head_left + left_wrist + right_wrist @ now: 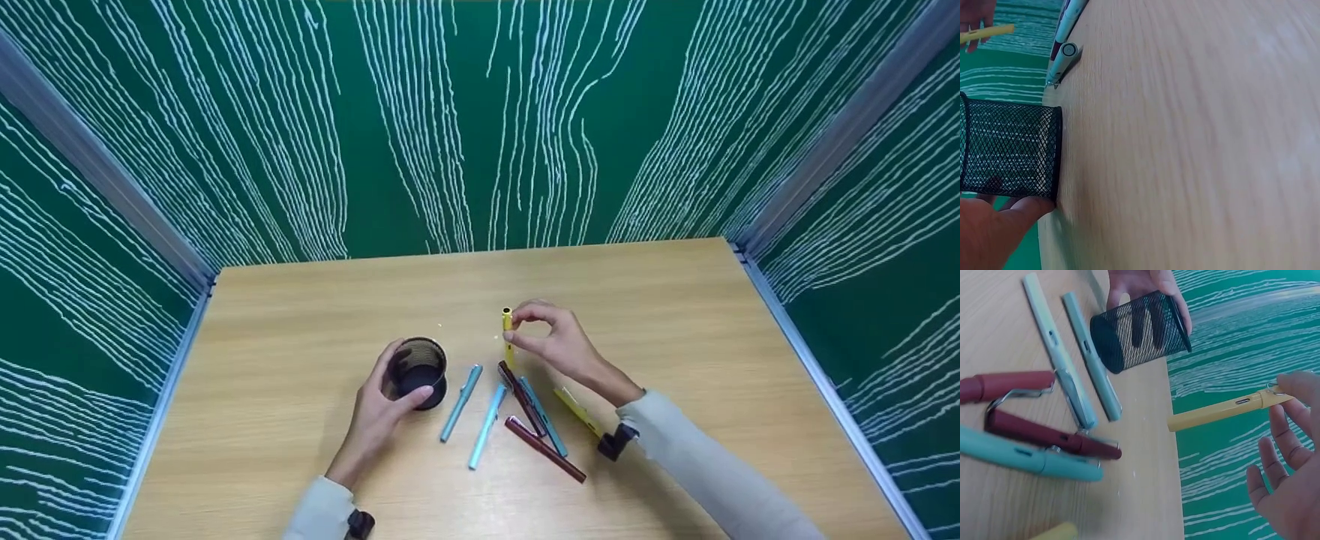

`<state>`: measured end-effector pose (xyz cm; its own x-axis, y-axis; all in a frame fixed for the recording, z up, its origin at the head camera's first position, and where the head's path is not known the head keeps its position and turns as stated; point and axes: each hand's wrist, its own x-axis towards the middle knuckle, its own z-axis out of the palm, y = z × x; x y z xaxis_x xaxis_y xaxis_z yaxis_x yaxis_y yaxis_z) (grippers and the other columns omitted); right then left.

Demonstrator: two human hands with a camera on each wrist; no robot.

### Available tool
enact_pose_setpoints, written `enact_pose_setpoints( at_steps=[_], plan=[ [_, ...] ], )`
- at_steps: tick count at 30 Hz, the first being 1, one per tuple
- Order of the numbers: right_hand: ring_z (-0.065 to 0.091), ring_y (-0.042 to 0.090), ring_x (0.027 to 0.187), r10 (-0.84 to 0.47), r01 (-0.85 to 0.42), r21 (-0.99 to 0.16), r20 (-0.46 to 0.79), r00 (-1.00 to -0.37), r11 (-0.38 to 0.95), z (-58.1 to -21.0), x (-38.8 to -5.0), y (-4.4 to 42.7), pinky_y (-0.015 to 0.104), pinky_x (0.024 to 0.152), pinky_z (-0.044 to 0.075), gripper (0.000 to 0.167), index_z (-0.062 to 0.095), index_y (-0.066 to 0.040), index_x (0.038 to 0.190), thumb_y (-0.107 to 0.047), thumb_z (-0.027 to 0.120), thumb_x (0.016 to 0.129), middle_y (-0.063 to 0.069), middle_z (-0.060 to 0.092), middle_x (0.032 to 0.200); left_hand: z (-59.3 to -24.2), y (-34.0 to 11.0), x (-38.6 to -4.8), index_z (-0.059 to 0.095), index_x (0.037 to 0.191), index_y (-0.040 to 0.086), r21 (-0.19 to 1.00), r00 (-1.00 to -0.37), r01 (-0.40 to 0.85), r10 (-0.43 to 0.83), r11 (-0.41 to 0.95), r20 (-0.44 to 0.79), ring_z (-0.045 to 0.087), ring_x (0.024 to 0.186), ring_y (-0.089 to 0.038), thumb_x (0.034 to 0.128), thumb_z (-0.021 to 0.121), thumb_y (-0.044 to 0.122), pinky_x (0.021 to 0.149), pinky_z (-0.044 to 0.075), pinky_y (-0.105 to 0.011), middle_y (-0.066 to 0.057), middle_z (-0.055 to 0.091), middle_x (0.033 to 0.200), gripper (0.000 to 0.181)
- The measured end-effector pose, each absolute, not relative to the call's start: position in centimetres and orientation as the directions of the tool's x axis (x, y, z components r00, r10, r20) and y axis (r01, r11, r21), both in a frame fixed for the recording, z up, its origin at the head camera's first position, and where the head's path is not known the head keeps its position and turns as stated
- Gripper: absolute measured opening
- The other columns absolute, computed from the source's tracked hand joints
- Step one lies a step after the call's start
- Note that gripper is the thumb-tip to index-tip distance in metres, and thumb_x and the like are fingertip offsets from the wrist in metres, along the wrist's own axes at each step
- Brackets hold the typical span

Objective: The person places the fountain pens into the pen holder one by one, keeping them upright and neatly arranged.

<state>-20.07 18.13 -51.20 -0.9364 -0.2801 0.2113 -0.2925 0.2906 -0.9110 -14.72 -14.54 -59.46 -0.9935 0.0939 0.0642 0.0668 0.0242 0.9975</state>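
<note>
My right hand pinches a yellow pen by its capped end, between thumb and fingertips. In the right wrist view the pen is held above the table, its barrel end pointing toward the cup. My left hand grips a black mesh pen cup, thumb on one side and fingers round the other. The cup stands upright on the table with its mouth up, and from the head view no pen shows inside it. Between the hands lie a teal pen and a light blue pen.
Nearer my right forearm lie two dark red pens, another teal pen and a second yellow pen, partly behind the wrist. The wooden table is bordered by green panels with white wavy lines.
</note>
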Motion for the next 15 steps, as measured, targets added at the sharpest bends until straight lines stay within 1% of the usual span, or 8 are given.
enact_pose_setpoints(
  at_steps=[2,6,12,15],
  plan=[
    [0.064,0.027,0.116,-0.287,-0.299,-0.910,0.215,-0.933,0.289,-51.1,-20.2,17.6,0.066,0.115,0.045,0.007,0.082,-0.013,0.106,-0.013,0.084,0.099,0.002,0.074,0.115,-59.5,-14.5,-14.7,0.044,0.168,0.015,0.997,-0.994,0.064,0.094,0.032,0.061,0.044,0.157,-0.028,0.0888,0.093,0.009,0.131,0.032,-0.046,-0.014,0.049,0.168,0.094],
    [0.066,0.025,0.115,-0.306,-0.323,-0.903,0.235,-0.923,0.282,-50.9,-20.6,16.2,0.061,0.115,0.047,0.010,0.082,-0.012,0.107,-0.015,0.085,0.099,0.002,0.074,0.116,-59.4,-14.8,-14.6,0.046,0.168,0.016,0.998,-0.995,0.055,0.083,0.045,0.051,0.044,0.157,-0.027,0.0882,0.094,0.009,0.132,0.032,-0.045,-0.012,0.050,0.168,0.093],
    [0.065,0.025,0.115,-0.328,-0.342,-0.904,0.251,-0.911,0.257,-50.2,-21.0,14.4,0.061,0.115,0.046,0.012,0.082,-0.011,0.109,-0.017,0.084,0.099,0.002,0.074,0.116,-59.4,-14.8,-14.8,0.046,0.168,0.016,0.997,-0.995,0.064,0.084,0.040,0.060,0.045,0.157,-0.029,0.0885,0.094,0.010,0.131,0.033,-0.048,-0.014,0.050,0.167,0.093],
    [0.065,0.025,0.115,-0.338,-0.357,-0.901,0.265,-0.903,0.246,-49.9,-21.1,13.9,0.060,0.115,0.045,0.013,0.082,-0.011,0.110,-0.016,0.084,0.099,0.003,0.074,0.116,-59.5,-14.7,-14.8,0.045,0.168,0.017,0.997,-0.994,0.064,0.088,0.042,0.060,0.044,0.157,-0.030,0.0891,0.093,0.010,0.132,0.032,-0.048,-0.014,0.049,0.168,0.093]
  ],
)
